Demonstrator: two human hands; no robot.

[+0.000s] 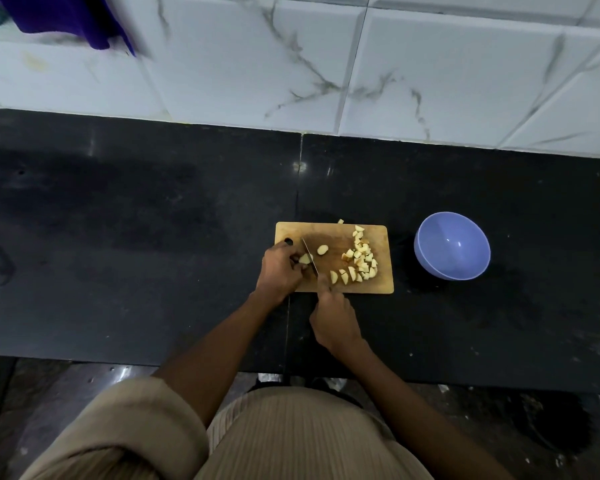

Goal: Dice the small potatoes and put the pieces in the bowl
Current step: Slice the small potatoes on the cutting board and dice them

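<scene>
A wooden cutting board (381,285) lies on the black counter. My left hand (279,271) pins a small potato piece (305,259) at the board's left side. My right hand (333,322) grips a knife (309,259) whose blade rests against that piece. Another small potato piece (322,250) lies loose just right of the blade. A heap of diced potato (362,261) covers the board's right half, and one cube (341,221) sits off the far edge. To the right of the board stands a blue bowl (430,261) with nothing in it.
The black counter (136,237) stretches wide to the left and right of the board. A white marble-tiled wall (326,64) rises behind it. A purple cloth (66,19) hangs at the top left. The counter's front edge runs just below my hands.
</scene>
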